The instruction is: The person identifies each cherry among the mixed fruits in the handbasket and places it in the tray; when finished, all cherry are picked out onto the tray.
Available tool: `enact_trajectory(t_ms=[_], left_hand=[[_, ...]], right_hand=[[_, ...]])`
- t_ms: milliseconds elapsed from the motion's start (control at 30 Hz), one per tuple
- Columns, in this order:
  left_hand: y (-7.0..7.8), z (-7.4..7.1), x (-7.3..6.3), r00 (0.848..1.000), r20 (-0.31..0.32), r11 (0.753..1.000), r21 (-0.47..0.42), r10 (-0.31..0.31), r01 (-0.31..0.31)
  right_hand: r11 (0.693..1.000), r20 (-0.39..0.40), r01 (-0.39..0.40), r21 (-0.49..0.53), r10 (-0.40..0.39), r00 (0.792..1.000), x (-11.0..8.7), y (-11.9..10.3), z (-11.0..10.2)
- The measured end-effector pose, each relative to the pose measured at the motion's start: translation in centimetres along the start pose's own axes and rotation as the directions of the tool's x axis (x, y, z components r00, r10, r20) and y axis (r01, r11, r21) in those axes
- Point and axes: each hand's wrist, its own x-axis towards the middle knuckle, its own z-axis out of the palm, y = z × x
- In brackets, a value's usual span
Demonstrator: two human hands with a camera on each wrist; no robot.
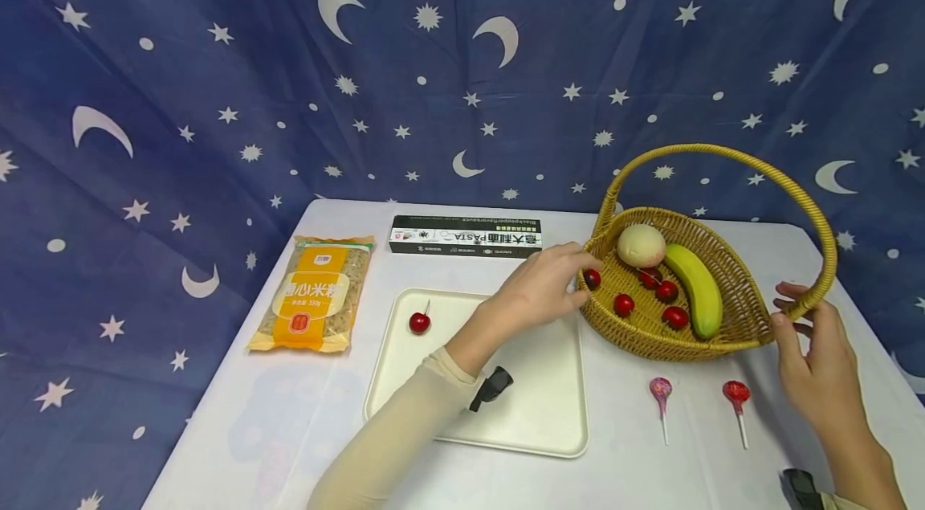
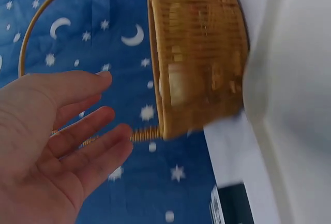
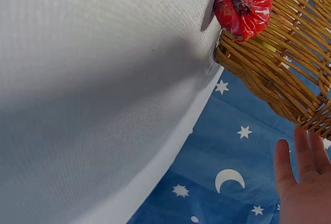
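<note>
A boat-shaped wicker basket [image 1: 650, 345] with a tall arched handle [image 1: 723, 148] stands at the right of the table. Inside lie a banana [image 1: 695, 289], a pale round peach-like fruit [image 1: 641, 246] and several red cherries [image 1: 675, 318]. My left hand [image 1: 542, 285] reaches over the tray to the basket's left end, fingers loosely bent; in the left wrist view nothing sits between them. At the other end my right hand [image 1: 820, 357] has its fingers around the foot of the handle without closing. The right wrist view shows those fingers [image 3: 305, 157] extended, tips right at the wicker.
A cream tray [image 1: 535, 414] bears one cherry [image 1: 419, 323]. Two lollipops, one pink [image 1: 661, 389] and one red [image 1: 736, 392], lie before the basket. Left of the tray is an orange pasta bag [image 1: 311, 293]; a pasta box [image 1: 466, 236] lies behind. A starry blue cloth [image 1: 405, 92] hangs at the back.
</note>
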Motion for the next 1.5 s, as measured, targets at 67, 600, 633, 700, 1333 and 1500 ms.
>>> enact_trajectory(t_ms=[67,600,633,700,1333,1500], left_hand=[[0.9,0.6,1.2,0.999,0.026,1.000,0.015,0.023,-0.023],[5.0,4.4,8.4,0.971,0.237,0.989,0.138,0.024,-0.058],[5.0,4.6,8.7,0.969,0.247,0.988,0.144,0.016,-0.053],[5.2,5.1,9.2,0.965,0.264,0.988,0.153,-0.010,-0.031],[4.6,7.9,9.8,0.921,0.353,0.973,0.213,-0.164,0.091],[4.8,8.1,9.8,0.919,0.347,0.963,0.248,-0.189,0.104]], right_hand=[[1.000,0.003,0.003,0.003,-0.003,1.000,0.0,0.0,0.0],[1.000,0.005,0.006,0.005,-0.006,1.000,0.1,0.0,0.0],[1.000,0.006,0.003,0.003,-0.003,1.000,0.1,0.1,0.0],[1.000,0.008,-0.003,-0.002,0.003,1.000,0.1,0.1,0.0],[1.000,0.004,-0.014,-0.002,0.014,1.000,0.0,0.2,0.0],[1.000,0.006,-0.008,-0.001,0.008,1.000,0.0,0.2,0.0]])
